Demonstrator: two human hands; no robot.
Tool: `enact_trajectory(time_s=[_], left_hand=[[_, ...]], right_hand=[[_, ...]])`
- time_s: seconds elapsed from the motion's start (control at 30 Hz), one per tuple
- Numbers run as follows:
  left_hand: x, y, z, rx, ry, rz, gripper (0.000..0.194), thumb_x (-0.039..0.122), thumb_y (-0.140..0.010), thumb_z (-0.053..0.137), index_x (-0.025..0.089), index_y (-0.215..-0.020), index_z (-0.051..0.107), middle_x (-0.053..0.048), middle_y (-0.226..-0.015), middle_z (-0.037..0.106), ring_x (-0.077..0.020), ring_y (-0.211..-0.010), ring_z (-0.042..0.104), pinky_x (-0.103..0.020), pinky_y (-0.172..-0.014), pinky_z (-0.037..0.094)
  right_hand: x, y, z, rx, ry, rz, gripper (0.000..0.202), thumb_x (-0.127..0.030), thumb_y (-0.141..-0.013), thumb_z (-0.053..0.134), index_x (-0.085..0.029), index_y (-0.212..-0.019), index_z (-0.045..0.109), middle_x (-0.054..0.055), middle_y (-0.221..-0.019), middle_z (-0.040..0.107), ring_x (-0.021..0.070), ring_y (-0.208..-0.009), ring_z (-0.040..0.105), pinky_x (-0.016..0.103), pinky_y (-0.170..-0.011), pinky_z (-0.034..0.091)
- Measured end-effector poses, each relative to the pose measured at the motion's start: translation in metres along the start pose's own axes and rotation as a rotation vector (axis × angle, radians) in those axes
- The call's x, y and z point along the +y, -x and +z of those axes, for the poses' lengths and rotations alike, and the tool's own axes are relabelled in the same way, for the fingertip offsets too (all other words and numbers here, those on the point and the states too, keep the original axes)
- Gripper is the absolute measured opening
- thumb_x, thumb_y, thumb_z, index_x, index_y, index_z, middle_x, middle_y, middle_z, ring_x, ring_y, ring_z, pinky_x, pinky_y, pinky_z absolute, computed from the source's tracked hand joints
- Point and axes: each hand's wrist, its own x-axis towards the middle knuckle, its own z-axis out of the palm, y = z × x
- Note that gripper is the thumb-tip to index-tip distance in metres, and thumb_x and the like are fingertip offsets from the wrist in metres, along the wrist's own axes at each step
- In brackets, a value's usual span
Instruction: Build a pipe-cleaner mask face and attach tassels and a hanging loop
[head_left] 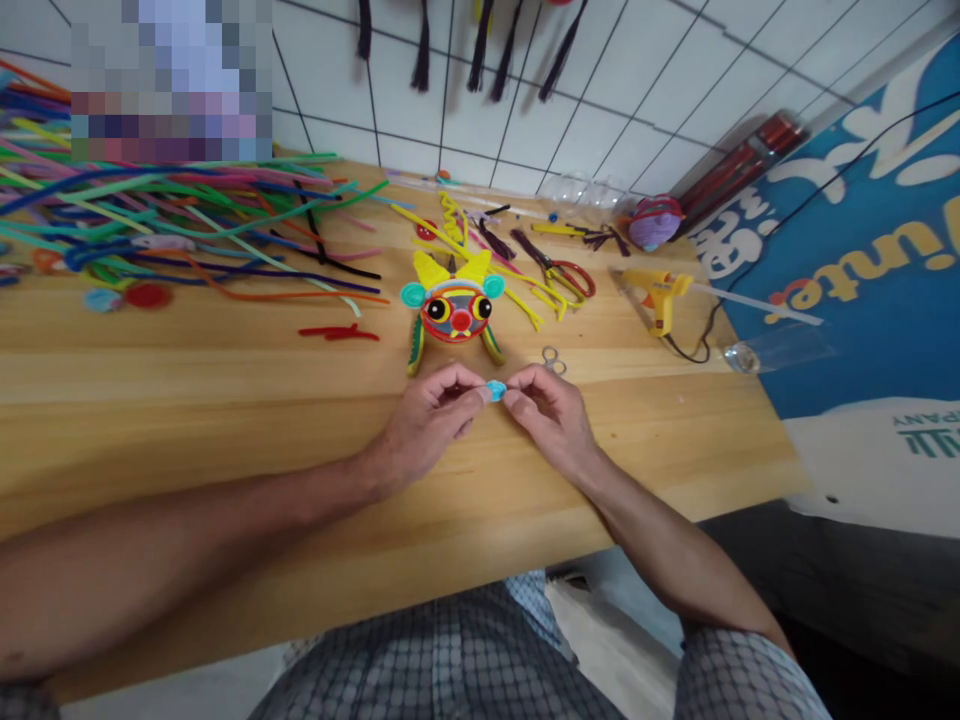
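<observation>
A small light-blue coiled piece [496,391], perhaps of pipe cleaner, is pinched between both hands above the table. My left hand [442,408] grips its left edge with thumb and forefinger. On the opposite edge, my right hand [547,410] closes in a similar pinch. Just beyond the fingers stands a colourful animal-like figure [459,312] with yellow horns, teal ears, big round eyes and a red nose. A small pair of metal rings [553,360], like scissor handles, lies by my right fingers, partly hidden.
Many pipe cleaners [225,240] are heaped at the left, with red pieces [339,332] nearer. Scissors [562,278], a yellow glue gun [658,292], purple yarn [655,221] and a clear cup [780,350] lie right. A tiled wall [600,110] rises behind the wooden table [300,420].
</observation>
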Motion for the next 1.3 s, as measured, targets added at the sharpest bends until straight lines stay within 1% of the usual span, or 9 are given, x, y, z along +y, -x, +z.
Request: enact_trajectory(time_s=[0.13,0.27,0.43,0.63,0.83,0.97,1.03,1.13,1.3], left_hand=[[-0.0017,0.0002,-0.0012,-0.037,-0.012,0.014,0.025,0.043,-0.088,0.071,0.019,-0.084,0.065,0.007,-0.057,0.047,-0.0085,-0.051,0.041,-0.022,-0.050,0.032],[-0.0055,0.0018,-0.0030,-0.064,-0.071,0.048,0.022,0.041,-0.092,0.067,0.019,-0.088,0.068,0.006,-0.060,0.048,-0.0089,-0.054,0.040,-0.022,-0.052,0.032],[-0.0074,0.0038,-0.0026,-0.061,-0.130,0.075,0.020,0.039,-0.092,0.066,0.019,-0.088,0.069,0.005,-0.064,0.050,-0.0100,-0.058,0.041,-0.023,-0.055,0.033],[-0.0047,0.0055,-0.0003,-0.069,-0.130,0.090,0.017,0.035,-0.093,0.065,0.019,-0.088,0.068,0.005,-0.068,0.053,-0.0097,-0.060,0.042,-0.023,-0.057,0.035],[0.0009,0.0064,0.0016,-0.065,-0.126,0.104,0.018,0.035,-0.092,0.065,0.019,-0.085,0.066,0.005,-0.068,0.053,-0.0096,-0.060,0.041,-0.023,-0.057,0.035],[0.0013,0.0067,0.0018,-0.061,-0.164,0.130,0.015,0.031,-0.093,0.063,0.019,-0.084,0.066,0.005,-0.068,0.054,-0.0097,-0.060,0.044,-0.023,-0.057,0.036],[0.0004,0.0065,0.0006,-0.050,-0.214,0.167,0.013,0.027,-0.092,0.063,0.019,-0.083,0.067,0.004,-0.069,0.056,-0.0096,-0.061,0.046,-0.022,-0.057,0.037],[-0.0008,0.0055,-0.0024,-0.033,-0.307,0.258,0.010,0.020,-0.091,0.063,0.019,-0.083,0.069,0.004,-0.070,0.059,-0.0095,-0.062,0.049,-0.022,-0.058,0.039],[-0.0015,0.0041,-0.0066,-0.021,-0.429,0.503,0.011,0.010,-0.090,0.063,0.017,-0.085,0.070,0.003,-0.072,0.062,-0.0092,-0.063,0.053,-0.021,-0.058,0.041]], right_hand=[[-0.0027,0.0001,0.0009,0.014,0.007,-0.045,0.014,-0.029,-0.091,0.065,-0.022,-0.079,0.064,-0.003,-0.069,0.059,0.0123,-0.063,0.051,0.026,-0.061,0.041],[-0.0042,0.0016,0.0009,0.023,0.033,-0.059,0.013,-0.027,-0.089,0.065,-0.022,-0.077,0.065,-0.003,-0.068,0.060,0.0123,-0.062,0.052,0.027,-0.060,0.042],[-0.0034,0.0020,0.0008,0.037,0.061,-0.081,0.013,-0.025,-0.087,0.064,-0.022,-0.074,0.064,-0.003,-0.066,0.061,0.0124,-0.060,0.051,0.027,-0.059,0.042],[-0.0040,0.0010,0.0005,0.036,0.091,-0.084,0.012,-0.024,-0.086,0.064,-0.023,-0.073,0.063,-0.003,-0.066,0.061,0.0127,-0.061,0.053,0.027,-0.059,0.043],[-0.0038,0.0019,-0.0002,0.052,0.098,-0.122,0.012,-0.020,-0.085,0.064,-0.023,-0.074,0.063,-0.004,-0.067,0.061,0.0125,-0.061,0.054,0.027,-0.060,0.043],[-0.0044,0.0022,-0.0008,0.041,0.128,-0.162,0.013,-0.018,-0.086,0.063,-0.023,-0.074,0.062,-0.003,-0.068,0.061,0.0126,-0.061,0.054,0.027,-0.060,0.044],[-0.0049,0.0023,-0.0010,0.039,0.155,-0.212,0.014,-0.016,-0.086,0.063,-0.023,-0.074,0.061,-0.003,-0.068,0.061,0.0126,-0.061,0.054,0.027,-0.061,0.044],[-0.0047,0.0028,-0.0012,0.027,0.199,-0.297,0.014,-0.013,-0.086,0.062,-0.023,-0.077,0.061,-0.003,-0.069,0.062,0.0130,-0.063,0.056,0.028,-0.061,0.045],[-0.0033,0.0038,-0.0030,0.023,0.252,-0.452,0.016,-0.009,-0.088,0.060,-0.023,-0.082,0.060,-0.002,-0.070,0.061,0.0136,-0.064,0.058,0.028,-0.062,0.046]])
